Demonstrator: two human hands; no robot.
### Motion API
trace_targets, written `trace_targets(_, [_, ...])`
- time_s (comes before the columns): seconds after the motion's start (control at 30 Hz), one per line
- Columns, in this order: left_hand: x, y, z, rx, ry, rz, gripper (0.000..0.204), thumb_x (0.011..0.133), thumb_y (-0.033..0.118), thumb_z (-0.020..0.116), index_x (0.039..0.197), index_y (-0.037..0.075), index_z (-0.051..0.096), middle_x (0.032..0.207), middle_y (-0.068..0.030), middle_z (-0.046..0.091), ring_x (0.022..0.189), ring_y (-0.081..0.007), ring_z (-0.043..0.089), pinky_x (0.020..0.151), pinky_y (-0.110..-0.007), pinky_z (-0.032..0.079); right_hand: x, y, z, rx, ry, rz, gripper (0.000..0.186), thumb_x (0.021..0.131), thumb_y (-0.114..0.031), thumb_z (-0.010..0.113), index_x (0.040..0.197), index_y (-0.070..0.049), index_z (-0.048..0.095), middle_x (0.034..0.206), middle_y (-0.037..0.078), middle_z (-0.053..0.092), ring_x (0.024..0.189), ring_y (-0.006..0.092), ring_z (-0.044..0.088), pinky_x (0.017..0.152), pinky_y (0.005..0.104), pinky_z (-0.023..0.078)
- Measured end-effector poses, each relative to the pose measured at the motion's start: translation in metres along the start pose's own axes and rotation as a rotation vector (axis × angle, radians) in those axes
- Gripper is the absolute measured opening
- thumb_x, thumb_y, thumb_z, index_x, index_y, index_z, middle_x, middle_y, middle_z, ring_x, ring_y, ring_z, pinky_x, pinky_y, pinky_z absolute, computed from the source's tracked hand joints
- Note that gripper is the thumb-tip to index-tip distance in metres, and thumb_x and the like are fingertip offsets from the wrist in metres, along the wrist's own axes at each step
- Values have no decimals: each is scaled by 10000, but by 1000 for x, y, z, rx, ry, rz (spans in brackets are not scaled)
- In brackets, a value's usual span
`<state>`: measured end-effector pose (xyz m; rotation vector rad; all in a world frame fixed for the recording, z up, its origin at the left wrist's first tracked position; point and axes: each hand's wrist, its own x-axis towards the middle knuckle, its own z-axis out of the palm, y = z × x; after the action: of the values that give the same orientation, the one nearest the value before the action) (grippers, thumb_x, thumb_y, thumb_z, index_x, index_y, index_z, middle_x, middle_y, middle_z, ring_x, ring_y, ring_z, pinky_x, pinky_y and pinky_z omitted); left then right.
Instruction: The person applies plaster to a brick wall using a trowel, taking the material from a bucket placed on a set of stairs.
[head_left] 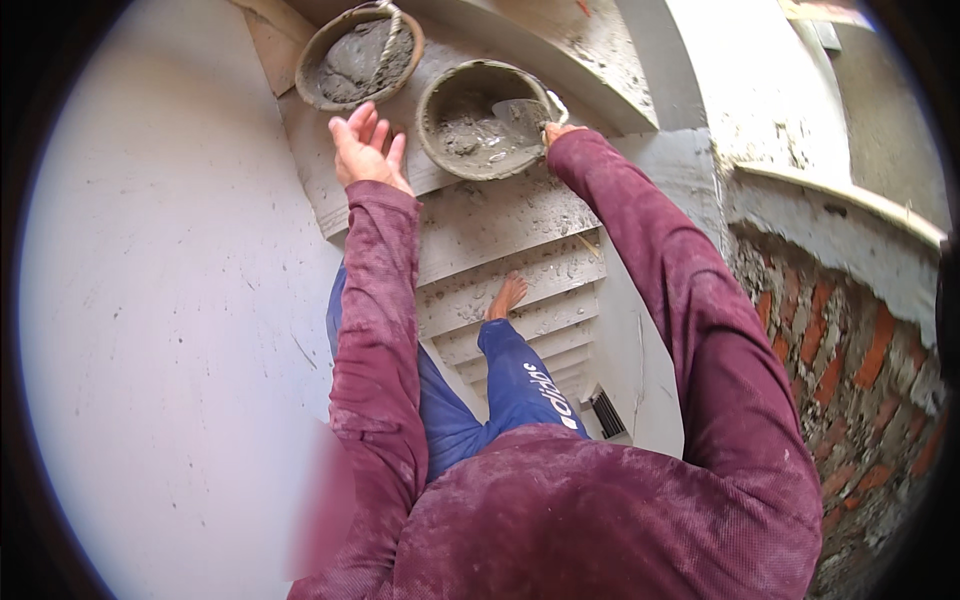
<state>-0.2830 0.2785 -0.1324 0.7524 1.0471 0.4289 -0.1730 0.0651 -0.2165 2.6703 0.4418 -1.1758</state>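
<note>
Two buckets of wet grey mortar stand on a step at the top of the view. Inside the nearer bucket (432,150), to the right, mortar lies low around the bottom and a trowel (515,115) has its blade against the inner right wall. My right hand (562,131) is closed at that bucket's right rim, apparently around the trowel's handle, which it mostly hides. My left hand (368,150) is held with its fingers apart and nothing in it, just below the fuller bucket (312,88). A pale rope handle (388,45) crosses that bucket's mortar.
Mortar-spattered stairs (505,225) drop away below the buckets, with my bare foot (508,292) on one step. A smooth pale wall (170,300) rises on the left. On the right are a ledge (840,190) and rough exposed brickwork (830,340).
</note>
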Motion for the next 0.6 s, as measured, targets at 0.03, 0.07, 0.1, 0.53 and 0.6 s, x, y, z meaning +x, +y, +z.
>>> trace_targets(0.03, [7,2,5,23,-76,90,521,939,448,261,1122,29,511,1163,-91,466,1027,-210,426,924,-423,355,14,-10,1,-70,-57,2,322,816,-249,543,1086,-73,538,1111,160,572,1039,305,551,856,396,455])
trace_targets(0.07, [15,8,8,46,-144,188,535,939,459,251,1126,28,506,1163,-96,456,1034,-212,419,929,-427,351,29,-23,4,-143,-112,-6,338,811,-242,550,1102,-72,547,1120,146,572,1045,291,552,860,378,458])
trace_targets(0.1, [19,19,14,143,-153,277,567,938,475,218,1120,23,508,1143,-109,451,1029,-218,419,933,-431,350,40,-36,2,-215,-162,-11,354,805,-236,558,1119,-71,555,1130,131,572,1051,278,552,864,359,462])
trace_targets(0.53, [52,85,29,-34,-252,200,683,921,522,129,1135,-25,477,1150,-137,442,1056,-243,419,937,-426,361,22,-78,58,297,-48,-12,379,818,-257,533,1125,-44,472,1015,223,587,981,349,557,826,405,438])
trace_targets(0.6, [56,87,33,-37,-262,227,688,920,526,127,1137,-26,476,1144,-137,442,1055,-244,422,938,-427,360,24,-77,45,126,-108,-74,327,862,-179,386,1158,-44,417,1079,238,548,1017,370,533,847,444,431])
